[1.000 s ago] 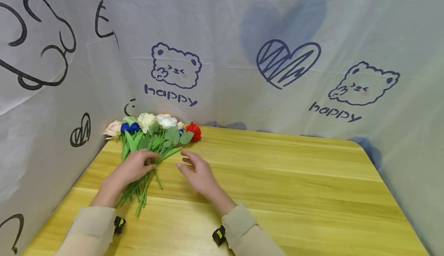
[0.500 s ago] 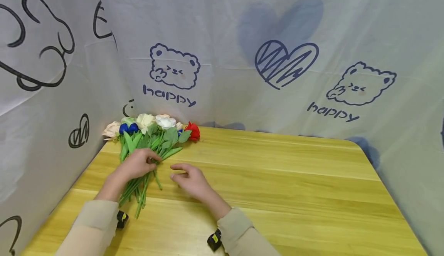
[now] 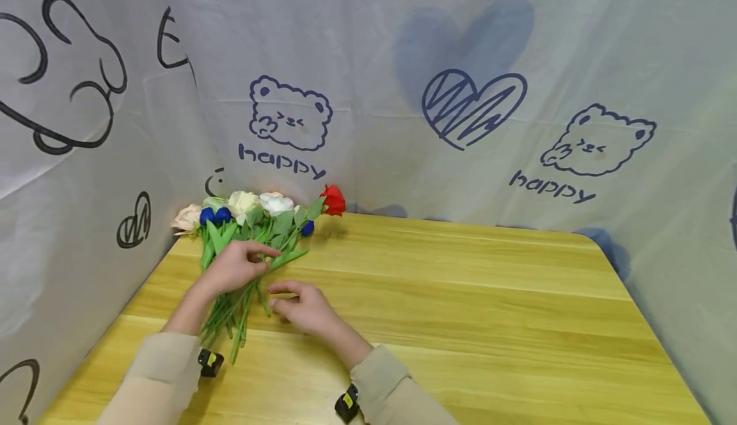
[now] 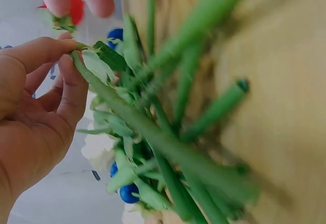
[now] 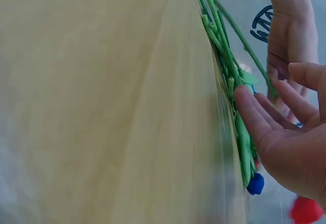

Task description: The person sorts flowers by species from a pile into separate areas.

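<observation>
My left hand [image 3: 237,266] pinches a green stem [image 4: 133,118] between thumb and fingers; it appears to belong to the red rose [image 3: 333,200], whose head is raised at the bunch's right side. Below it, the other artificial flowers lie in a bunch on the table: white [image 3: 276,203], cream [image 3: 244,203] and peach [image 3: 187,217] blooms, with blue buds [image 3: 214,215] among green leaves. Another blue bud [image 3: 308,228] sits under the rose. My right hand [image 3: 306,308] hovers beside the lower stems, fingers extended and holding nothing, as the right wrist view shows.
The yellow wood-grain table [image 3: 460,297] stretches to the right of the flowers. A pale printed cloth [image 3: 380,143] hangs behind the table and along its sides. Small black devices [image 3: 210,362] sit by both cuffs.
The red rose has risen and shifted right, exposing a blue bud below it. My left hand has moved slightly up and right; my right hand has come left and lower, towards the stems.
</observation>
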Demonstrator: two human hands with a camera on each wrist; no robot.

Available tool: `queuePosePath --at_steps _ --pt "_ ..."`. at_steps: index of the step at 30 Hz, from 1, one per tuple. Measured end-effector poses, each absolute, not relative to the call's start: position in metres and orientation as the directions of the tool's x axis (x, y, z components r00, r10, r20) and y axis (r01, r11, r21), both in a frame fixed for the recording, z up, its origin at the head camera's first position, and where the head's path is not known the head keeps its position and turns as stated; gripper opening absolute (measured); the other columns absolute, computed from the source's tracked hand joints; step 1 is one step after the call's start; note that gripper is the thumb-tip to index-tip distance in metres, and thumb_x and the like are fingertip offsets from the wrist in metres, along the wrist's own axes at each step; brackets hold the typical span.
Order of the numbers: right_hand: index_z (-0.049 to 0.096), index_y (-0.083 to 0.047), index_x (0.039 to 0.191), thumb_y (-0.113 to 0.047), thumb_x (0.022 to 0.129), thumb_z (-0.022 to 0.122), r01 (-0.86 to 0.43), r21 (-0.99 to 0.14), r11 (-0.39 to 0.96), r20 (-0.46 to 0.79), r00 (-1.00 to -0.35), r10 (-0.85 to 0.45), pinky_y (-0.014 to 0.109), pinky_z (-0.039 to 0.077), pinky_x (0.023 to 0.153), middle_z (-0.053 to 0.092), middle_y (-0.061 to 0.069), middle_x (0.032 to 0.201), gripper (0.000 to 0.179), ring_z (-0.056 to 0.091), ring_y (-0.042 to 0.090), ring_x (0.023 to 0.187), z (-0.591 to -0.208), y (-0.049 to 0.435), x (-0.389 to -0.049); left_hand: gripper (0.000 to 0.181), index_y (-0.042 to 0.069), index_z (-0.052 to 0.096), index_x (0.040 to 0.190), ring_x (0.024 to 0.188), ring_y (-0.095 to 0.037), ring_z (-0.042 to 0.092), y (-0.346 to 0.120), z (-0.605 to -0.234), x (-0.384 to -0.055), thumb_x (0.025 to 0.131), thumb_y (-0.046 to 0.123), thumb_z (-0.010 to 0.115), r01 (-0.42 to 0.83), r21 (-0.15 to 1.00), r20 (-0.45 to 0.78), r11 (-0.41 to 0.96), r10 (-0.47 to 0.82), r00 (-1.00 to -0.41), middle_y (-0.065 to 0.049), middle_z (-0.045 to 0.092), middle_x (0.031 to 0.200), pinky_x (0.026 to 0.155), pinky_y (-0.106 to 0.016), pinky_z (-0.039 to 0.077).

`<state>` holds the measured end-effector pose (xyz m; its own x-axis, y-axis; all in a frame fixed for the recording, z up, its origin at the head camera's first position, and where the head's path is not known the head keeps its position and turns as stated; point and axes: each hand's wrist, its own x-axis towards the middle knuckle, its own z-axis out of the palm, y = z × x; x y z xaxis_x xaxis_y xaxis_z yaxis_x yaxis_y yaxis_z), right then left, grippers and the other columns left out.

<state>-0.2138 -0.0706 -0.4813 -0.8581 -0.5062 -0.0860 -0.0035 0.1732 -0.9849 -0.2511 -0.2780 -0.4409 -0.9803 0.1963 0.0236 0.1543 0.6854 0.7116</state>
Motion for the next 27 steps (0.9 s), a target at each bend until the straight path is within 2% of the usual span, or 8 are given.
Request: queuePosePath --at_steps 5,8,12,14,18,20,25,27 --pt "0.074 -0.014 0.129 -0.018 0.1 0.07 -0.004 -0.989 0.147 -0.074 -0.85 -0.521 0.032 0.061 0.074 0.077 0.003 0.106 0.031 0.075 0.021 0.09 -0.48 -0.07 -0.212 0.034 0.006 0.072 0.131 0.06 -0.014 0.052 -0.264 -0.433 -0.252 0.097 0.007 0.068 0.088 0.783 0.016 0.615 0.122 -0.992 -0.024 0.068 0.127 0.049 -0.025 0.042" --pt "0.075 -0.015 0.129 -0.018 0.099 0.071 -0.002 -0.99 0.138 -0.07 -0.856 -0.513 0.034 0.062 0.077 0.077 0.002 0.11 0.03 0.075 0.02 0.093 -0.479 -0.07 -0.212 0.034 0.004 0.071 0.132 0.066 -0.02 0.062 -0.257 -0.431 -0.252 0.099 0.007 0.068 0.067 0.833 0.025 0.549 0.084 -0.996 -0.025 0.066 0.131 0.05 -0.024 0.044" --pt "0.075 -0.011 0.127 -0.016 0.098 0.073 0.006 -0.996 0.092 -0.05 -0.873 -0.485 0.035 0.062 0.079 0.076 0.007 0.114 0.03 0.075 0.018 0.094 -0.479 -0.07 -0.212 0.033 0.003 0.071 0.132 0.084 -0.031 0.07 -0.247 -0.431 -0.252 0.1 0.007 0.068 0.069 0.872 0.057 0.484 0.04 -0.998 -0.025 0.064 0.136 0.054 -0.025 0.05" --pt "0.075 -0.009 0.126 -0.012 0.097 0.073 0.017 -0.999 0.05 -0.038 -0.884 -0.466 0.036 0.063 0.079 0.075 0.009 0.118 0.029 0.076 0.02 0.093 -0.48 -0.071 -0.212 0.034 0.003 0.07 0.133 0.084 -0.028 0.07 -0.243 -0.431 -0.252 0.1 0.007 0.068 0.07 0.885 0.07 0.46 0.018 -0.997 -0.026 0.064 0.136 0.057 -0.025 0.052" --pt "0.074 -0.007 0.123 -0.003 0.095 0.073 0.044 -0.999 -0.023 -0.03 -0.907 -0.42 0.037 0.064 0.078 0.074 0.009 0.121 0.028 0.077 0.027 0.091 -0.481 -0.071 -0.213 0.037 0.004 0.068 0.137 0.083 -0.015 0.07 -0.235 -0.433 -0.253 0.101 0.011 0.069 0.061 0.911 0.076 0.407 -0.019 -0.997 -0.027 0.063 0.137 0.072 -0.031 0.06" --pt "0.075 -0.005 0.122 0.001 0.095 0.072 0.058 -0.997 -0.044 -0.035 -0.916 -0.4 0.038 0.064 0.078 0.074 0.007 0.12 0.028 0.077 0.028 0.091 -0.481 -0.071 -0.214 0.038 0.005 0.067 0.139 0.086 -0.015 0.07 -0.232 -0.434 -0.253 0.101 0.012 0.069 0.056 0.92 0.073 0.389 -0.029 -0.997 -0.026 0.064 0.137 0.079 -0.034 0.061" --pt "0.074 0.0 0.12 0.006 0.094 0.071 0.059 -0.996 -0.064 -0.031 -0.928 -0.37 0.04 0.064 0.075 0.074 0.008 0.113 0.027 0.077 0.029 0.09 -0.479 -0.067 -0.215 0.038 0.007 0.067 0.139 0.089 -0.027 0.072 -0.227 -0.437 -0.254 0.102 0.014 0.069 0.059 0.919 0.078 0.39 -0.033 -0.996 -0.025 0.065 0.136 0.08 -0.037 0.06" --pt "0.074 0.001 0.119 0.006 0.094 0.071 0.05 -0.997 -0.063 -0.023 -0.931 -0.365 0.04 0.064 0.074 0.074 0.008 0.112 0.026 0.077 0.028 0.088 -0.478 -0.066 -0.215 0.038 0.007 0.068 0.139 0.088 -0.028 0.072 -0.226 -0.438 -0.254 0.102 0.014 0.069 0.067 0.917 0.087 0.394 -0.033 -0.996 -0.026 0.065 0.136 0.077 -0.035 0.06"
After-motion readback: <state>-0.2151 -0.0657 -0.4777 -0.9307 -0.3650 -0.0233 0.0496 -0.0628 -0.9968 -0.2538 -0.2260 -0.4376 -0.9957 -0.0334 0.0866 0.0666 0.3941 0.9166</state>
